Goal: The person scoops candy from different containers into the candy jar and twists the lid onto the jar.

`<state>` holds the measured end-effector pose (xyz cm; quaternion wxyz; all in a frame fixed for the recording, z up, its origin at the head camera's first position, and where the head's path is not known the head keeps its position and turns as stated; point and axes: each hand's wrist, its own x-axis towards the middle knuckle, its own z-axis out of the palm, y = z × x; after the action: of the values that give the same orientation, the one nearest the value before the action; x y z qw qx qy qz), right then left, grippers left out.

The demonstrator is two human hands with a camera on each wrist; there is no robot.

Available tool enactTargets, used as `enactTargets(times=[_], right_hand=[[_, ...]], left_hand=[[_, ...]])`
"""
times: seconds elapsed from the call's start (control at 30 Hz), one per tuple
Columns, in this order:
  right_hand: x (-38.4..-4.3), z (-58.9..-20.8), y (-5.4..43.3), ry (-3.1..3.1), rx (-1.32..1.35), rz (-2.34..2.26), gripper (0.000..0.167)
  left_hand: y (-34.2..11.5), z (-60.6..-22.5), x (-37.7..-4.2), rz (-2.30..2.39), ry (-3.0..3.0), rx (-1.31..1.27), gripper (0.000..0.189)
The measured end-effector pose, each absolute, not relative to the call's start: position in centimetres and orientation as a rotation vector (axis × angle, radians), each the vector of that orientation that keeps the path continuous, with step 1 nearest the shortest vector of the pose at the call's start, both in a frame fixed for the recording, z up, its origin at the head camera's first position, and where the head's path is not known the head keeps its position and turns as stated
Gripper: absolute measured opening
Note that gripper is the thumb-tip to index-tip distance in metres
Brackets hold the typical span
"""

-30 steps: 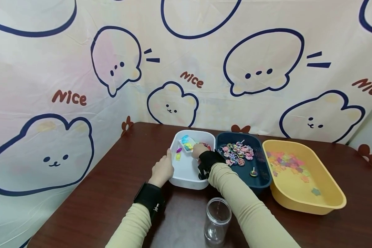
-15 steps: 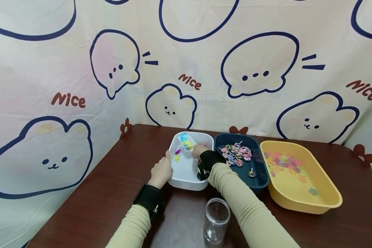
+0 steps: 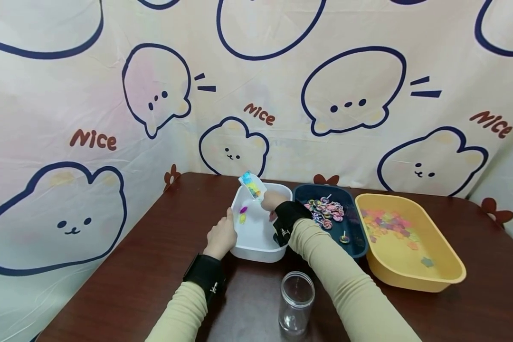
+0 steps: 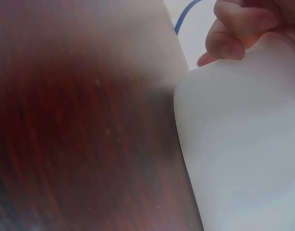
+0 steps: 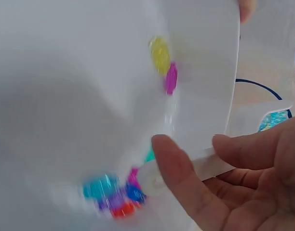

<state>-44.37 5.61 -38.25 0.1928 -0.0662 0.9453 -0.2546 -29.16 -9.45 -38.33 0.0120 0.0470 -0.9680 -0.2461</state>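
Note:
My right hand (image 3: 274, 200) pinches the handle of a small white scoop (image 5: 210, 166). In the head view the scoop's bowl, loaded with blue, yellow and orange pieces, is tilted above the far rim of a white tub (image 3: 256, 237). My left hand (image 3: 221, 237) grips the tub's left rim, its fingers curled over the edge in the left wrist view. Inside the tub lie a yellow bead (image 5: 159, 54) and a magenta bead (image 5: 171, 78). Several mixed-colour beads (image 5: 109, 195) cluster near the scoop's handle in the right wrist view.
A clear jar (image 3: 296, 304) stands without a lid in front of the tub. To the right are a navy tub (image 3: 356, 242) of lollipop-shaped pieces (image 3: 325, 209) and a yellow tub (image 3: 414, 270) of translucent star-like pieces (image 3: 389, 223). A printed cloth hangs behind the table.
My right hand has lifted the loaded scoop from inside the white tub, up and slightly left to its far rim. The left hand keeps its grip on the tub. The view shifts slightly.

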Motion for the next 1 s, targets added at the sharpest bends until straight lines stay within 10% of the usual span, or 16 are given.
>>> enactTargets(times=[0.23, 1.0], right_hand=[[-38.3, -31.9, 7.1, 2.766, -0.189, -0.607, 0.034], [-27.6, -29.6, 18.2, 2.922, -0.513, -0.481, 0.025]], left_hand=[[-9.4, -38.7, -29.2, -0.748, -3.031, 0.141, 0.062], [-10.1, -38.6, -29.0, -0.873, -2.994, 0.071, 0.060]])
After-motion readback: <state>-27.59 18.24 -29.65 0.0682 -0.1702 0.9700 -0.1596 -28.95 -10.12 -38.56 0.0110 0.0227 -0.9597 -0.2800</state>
